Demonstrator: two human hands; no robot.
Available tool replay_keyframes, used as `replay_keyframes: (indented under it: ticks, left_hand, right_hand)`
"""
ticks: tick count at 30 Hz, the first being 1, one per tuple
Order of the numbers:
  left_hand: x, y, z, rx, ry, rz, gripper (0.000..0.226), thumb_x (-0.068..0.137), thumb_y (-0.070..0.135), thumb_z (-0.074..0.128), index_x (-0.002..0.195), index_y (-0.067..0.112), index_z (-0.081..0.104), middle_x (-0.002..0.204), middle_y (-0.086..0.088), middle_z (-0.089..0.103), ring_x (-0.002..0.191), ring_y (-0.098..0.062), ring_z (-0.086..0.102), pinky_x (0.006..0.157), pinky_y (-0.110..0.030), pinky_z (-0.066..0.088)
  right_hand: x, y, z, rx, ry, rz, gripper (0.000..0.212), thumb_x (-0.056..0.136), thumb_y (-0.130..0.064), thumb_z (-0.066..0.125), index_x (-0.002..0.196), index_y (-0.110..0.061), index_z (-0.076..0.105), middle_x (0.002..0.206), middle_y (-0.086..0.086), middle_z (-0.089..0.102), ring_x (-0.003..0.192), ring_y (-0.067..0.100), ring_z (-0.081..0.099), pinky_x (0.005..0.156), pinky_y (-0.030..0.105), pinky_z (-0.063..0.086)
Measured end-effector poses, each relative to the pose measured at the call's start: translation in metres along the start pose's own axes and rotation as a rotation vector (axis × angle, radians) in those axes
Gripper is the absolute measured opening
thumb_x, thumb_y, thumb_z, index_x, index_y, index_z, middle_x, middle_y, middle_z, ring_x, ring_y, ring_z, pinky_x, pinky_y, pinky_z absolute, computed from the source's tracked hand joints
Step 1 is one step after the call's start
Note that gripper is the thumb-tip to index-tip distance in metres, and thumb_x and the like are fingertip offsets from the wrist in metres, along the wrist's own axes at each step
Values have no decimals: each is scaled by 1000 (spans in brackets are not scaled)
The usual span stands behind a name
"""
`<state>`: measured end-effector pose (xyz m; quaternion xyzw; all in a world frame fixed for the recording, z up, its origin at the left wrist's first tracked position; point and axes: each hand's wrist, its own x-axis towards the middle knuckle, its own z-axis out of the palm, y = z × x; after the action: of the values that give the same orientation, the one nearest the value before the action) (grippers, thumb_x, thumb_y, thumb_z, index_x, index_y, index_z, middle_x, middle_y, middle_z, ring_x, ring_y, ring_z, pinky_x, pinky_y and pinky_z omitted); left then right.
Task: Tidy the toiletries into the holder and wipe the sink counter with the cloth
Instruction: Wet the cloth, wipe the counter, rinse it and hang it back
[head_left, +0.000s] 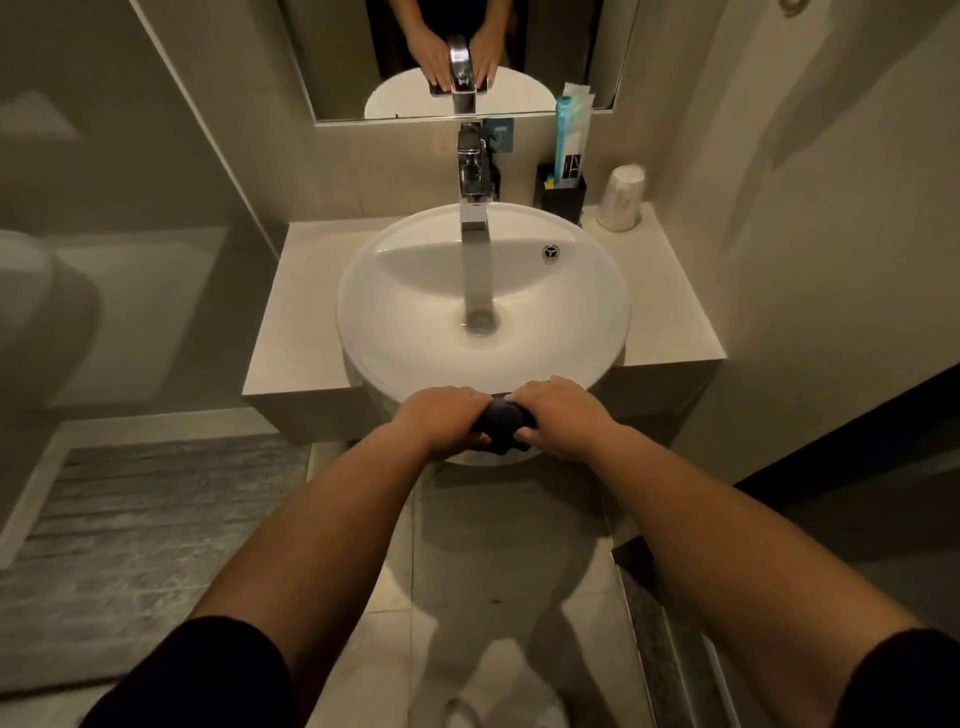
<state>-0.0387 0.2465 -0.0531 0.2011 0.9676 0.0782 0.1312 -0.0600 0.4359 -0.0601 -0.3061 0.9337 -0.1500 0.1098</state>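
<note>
Now both arms out, left hand & right hand fisted tight round dark cloth.

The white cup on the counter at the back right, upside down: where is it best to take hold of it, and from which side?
Grip the white cup around its side wall, about the middle, coming from the front right with the right hand. It stands mouth down, so there is no rim to pinch, and the black holder stands close on its left. Both hands now hold the dark cloth.

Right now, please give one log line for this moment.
left hand: gripping cloth | right hand: gripping cloth | place: before basin | toiletries: in holder
</note>
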Motion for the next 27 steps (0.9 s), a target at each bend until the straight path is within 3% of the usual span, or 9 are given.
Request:
replay_keyframes:
  ticks: [7, 10, 16, 21, 27]
  left_hand:
    - [-25, 12, -19, 25, 112, -30, 17, 93, 36, 53, 101, 21, 58, 92, -1, 66, 77, -19, 59, 71, -35, 51]
    - [-36, 14, -38, -22, 134, -63, 13, 93, 33, 53, 99, 22, 56, 88, -2, 64, 71, -17, 53, 61, -29, 38]
    - [-48, 13, -70, -167, 146, -168, 14, 90, 28, 56, 101, 20, 57, 94, -7, 66, 76, -22, 55, 63, -33, 41]
    - [-61, 1, -81, -291, 192, -277, 37, 84, 23, 57, 121, 24, 52, 100, -7, 67, 76, -21, 54, 61, -31, 40]
    - [-72, -38, -86, -306, 265, -406, 23, 88, 30, 52, 109, 21, 56, 96, -6, 67, 74, -21, 55, 62, -33, 44]
  right_hand:
    - [-7, -15, -25, 75, -25, 54, 20, 86, -26, 63, 106, -24, 67, 97, 0, 70, 78, 14, 57, 67, 23, 38]
    - [-7, -21, -51, 98, -41, 46, 18, 84, -25, 64, 102, -26, 66, 94, -1, 69, 76, 13, 55, 60, 20, 33]
    - [6, -39, -93, 144, 8, 11, 16, 80, -24, 68, 96, -28, 65, 89, -3, 66, 78, 14, 57, 66, 24, 42]
    - [29, -63, -108, 97, 10, -87, 16, 78, -20, 68, 93, -23, 66, 88, 0, 68, 78, 20, 58, 66, 34, 47]
    - [77, -98, -106, 105, -10, -168, 18, 76, -17, 67, 94, -22, 65, 87, -1, 69, 79, 21, 59, 68, 35, 50]
